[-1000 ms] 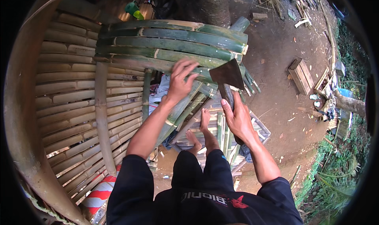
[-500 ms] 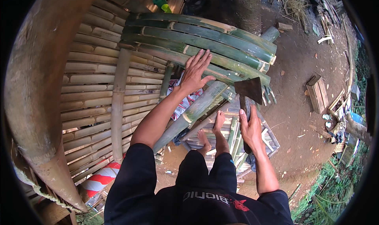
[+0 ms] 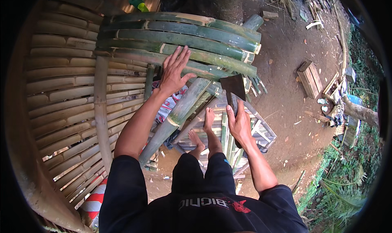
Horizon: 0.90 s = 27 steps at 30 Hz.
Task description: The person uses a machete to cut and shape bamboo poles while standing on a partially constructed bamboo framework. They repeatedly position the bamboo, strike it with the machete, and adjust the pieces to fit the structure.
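— Bamboo everywhere, so where does your left hand (image 3: 174, 71) sit?

— Spread wide and flat, fingers fanned, pressing on the green stack of split bamboo (image 3: 179, 39) lying across the slatted platform (image 3: 61, 94). It grips nothing; your palm looks to be there to steady the pile, and you too.

— And your right hand (image 3: 240, 124)?

— Closed around the handle of the cleaver (image 3: 233, 88). You hold it upright, the broad dark blade above your fist and just beside the cut ends of the stack. Your grip sits close under the blade, which probably gives you more control than reach.

— What's the thick piece in front of me?

— That is the bamboo pole (image 3: 181, 108), leaning from the ground by your knees up under the stack, passing right beneath your left hand. Slanted like that, its upper end lies between your two hands, near the blade.

— And below?

— Your bare feet (image 3: 204, 128) rest on a small slatted frame (image 3: 261, 128) set on the dirt, with thinner green strips between them. A wooden box (image 3: 309, 78) stands well apart to the right.
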Each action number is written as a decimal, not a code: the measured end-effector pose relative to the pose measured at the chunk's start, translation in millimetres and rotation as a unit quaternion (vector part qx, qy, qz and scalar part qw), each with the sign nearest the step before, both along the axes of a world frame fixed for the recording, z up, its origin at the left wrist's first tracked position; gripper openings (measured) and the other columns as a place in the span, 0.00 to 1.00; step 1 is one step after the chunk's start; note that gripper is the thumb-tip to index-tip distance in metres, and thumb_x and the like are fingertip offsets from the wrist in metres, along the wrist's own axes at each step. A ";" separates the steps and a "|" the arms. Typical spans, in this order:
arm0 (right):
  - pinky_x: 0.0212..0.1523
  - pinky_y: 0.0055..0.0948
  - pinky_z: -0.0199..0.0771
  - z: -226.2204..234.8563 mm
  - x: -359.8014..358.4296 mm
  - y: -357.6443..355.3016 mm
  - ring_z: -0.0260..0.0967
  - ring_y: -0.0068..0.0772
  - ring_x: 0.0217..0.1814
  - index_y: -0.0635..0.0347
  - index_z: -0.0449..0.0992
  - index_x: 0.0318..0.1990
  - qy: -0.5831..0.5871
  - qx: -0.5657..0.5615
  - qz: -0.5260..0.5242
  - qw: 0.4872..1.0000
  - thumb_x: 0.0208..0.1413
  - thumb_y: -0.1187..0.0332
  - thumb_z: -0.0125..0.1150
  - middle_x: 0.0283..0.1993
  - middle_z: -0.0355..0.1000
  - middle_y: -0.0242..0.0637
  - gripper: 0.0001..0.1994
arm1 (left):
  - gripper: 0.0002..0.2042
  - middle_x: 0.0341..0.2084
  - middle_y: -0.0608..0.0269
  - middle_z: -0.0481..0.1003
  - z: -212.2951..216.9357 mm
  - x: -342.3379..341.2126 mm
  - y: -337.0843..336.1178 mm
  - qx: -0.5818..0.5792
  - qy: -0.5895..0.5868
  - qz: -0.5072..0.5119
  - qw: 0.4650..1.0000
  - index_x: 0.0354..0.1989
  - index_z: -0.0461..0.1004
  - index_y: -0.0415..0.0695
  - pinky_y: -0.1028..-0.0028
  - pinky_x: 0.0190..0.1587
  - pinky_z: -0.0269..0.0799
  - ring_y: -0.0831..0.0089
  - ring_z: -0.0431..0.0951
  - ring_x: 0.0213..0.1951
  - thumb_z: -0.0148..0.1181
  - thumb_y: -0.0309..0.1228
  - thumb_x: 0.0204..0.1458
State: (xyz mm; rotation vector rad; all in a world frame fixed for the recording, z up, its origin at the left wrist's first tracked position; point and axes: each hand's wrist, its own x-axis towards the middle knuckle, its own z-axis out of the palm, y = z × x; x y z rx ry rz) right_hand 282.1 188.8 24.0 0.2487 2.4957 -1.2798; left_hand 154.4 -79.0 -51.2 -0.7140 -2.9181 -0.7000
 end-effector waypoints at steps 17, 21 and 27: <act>0.36 0.49 0.71 -7.0 12.1 -1.3 0.74 0.65 0.36 0.65 0.63 0.59 0.004 0.004 0.025 1.000 0.65 0.58 0.51 0.33 0.74 0.64 0.22 | 0.42 0.70 0.60 0.53 1.5 1.1 -1.8 0.016 0.016 0.001 1.000 0.71 0.53 0.46 0.57 0.66 0.45 0.59 0.48 0.71 0.61 0.51 0.48; 0.32 0.51 0.68 -13.9 15.5 -0.9 0.72 0.68 0.35 0.65 0.63 0.50 0.021 0.028 0.047 0.998 0.64 0.61 0.52 0.30 0.72 0.64 0.16 | 0.42 0.71 0.59 0.52 1.3 -0.4 -2.6 0.013 0.020 0.004 1.000 0.71 0.53 0.46 0.57 0.66 0.45 0.59 0.48 0.71 0.62 0.50 0.48; 0.28 0.56 0.65 -20.5 15.2 -5.1 0.69 0.71 0.31 0.66 0.63 0.46 0.037 0.031 0.065 0.997 0.63 0.60 0.53 0.26 0.71 0.64 0.16 | 0.43 0.71 0.59 0.51 -3.1 1.2 -5.8 0.018 0.019 0.005 1.000 0.71 0.52 0.47 0.56 0.67 0.43 0.59 0.47 0.72 0.61 0.51 0.48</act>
